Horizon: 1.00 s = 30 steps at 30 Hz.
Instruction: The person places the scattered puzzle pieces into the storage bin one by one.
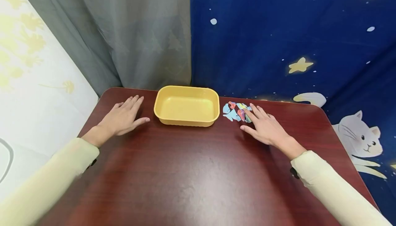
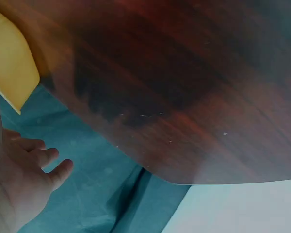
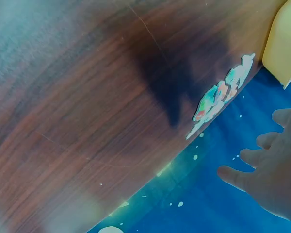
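My left hand (image 1: 123, 115) is over the table's left side with its fingers extended, left of a yellow rectangular basin (image 1: 187, 107). Nothing is in that hand; the left wrist view shows its palm side and spread fingers (image 2: 61, 174). On the right, my right hand (image 1: 263, 124) hovers with fingers spread beside several flat colourful cutouts (image 1: 232, 115), blue, red, yellow and green, overlapping the nearest of them in the head view. The right wrist view shows a gap between the hand and the cutouts (image 3: 218, 99) lying flat near the table's far edge.
The dark red-brown table (image 1: 185, 171) has rounded far corners. Behind it hang a grey curtain (image 1: 148, 30) and a blue curtain (image 1: 263, 40) with stars and a white cat. A white patterned surface (image 1: 37, 81) stands at the left.
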Tool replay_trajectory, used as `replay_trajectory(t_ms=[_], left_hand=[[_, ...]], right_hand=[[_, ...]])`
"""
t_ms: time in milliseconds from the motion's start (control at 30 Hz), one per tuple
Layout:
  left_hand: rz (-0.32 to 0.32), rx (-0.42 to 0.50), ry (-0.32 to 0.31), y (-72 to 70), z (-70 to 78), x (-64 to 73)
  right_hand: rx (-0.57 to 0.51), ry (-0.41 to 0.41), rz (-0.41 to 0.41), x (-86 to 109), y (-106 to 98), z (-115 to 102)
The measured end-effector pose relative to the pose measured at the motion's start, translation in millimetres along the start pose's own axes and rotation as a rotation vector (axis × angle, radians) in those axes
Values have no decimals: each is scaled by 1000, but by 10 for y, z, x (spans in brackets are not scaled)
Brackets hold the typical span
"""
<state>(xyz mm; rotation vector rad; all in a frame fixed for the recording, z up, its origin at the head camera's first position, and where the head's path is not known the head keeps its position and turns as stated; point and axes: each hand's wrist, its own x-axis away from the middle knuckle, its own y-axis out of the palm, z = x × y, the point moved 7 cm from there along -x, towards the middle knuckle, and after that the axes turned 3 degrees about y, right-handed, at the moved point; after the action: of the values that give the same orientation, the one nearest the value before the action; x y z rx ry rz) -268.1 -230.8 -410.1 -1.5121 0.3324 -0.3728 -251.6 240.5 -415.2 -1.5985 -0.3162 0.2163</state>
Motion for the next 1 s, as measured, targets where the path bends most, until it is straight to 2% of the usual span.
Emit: replay_trajectory(t_ms=[200, 467, 667, 1000], left_hand=[[-18, 19, -10, -40, 9, -139], [-37, 90, -24, -70, 107, -340], [-82, 228, -58, -103, 137, -496], [-162, 459, -160, -166, 72, -658]], right_hand=[[-6, -3, 3, -143, -38, 35], [-9, 23, -14, -348, -78, 100], [-33, 44, -52, -507, -127, 97], [-258, 126, -191, -740, -199, 29]])
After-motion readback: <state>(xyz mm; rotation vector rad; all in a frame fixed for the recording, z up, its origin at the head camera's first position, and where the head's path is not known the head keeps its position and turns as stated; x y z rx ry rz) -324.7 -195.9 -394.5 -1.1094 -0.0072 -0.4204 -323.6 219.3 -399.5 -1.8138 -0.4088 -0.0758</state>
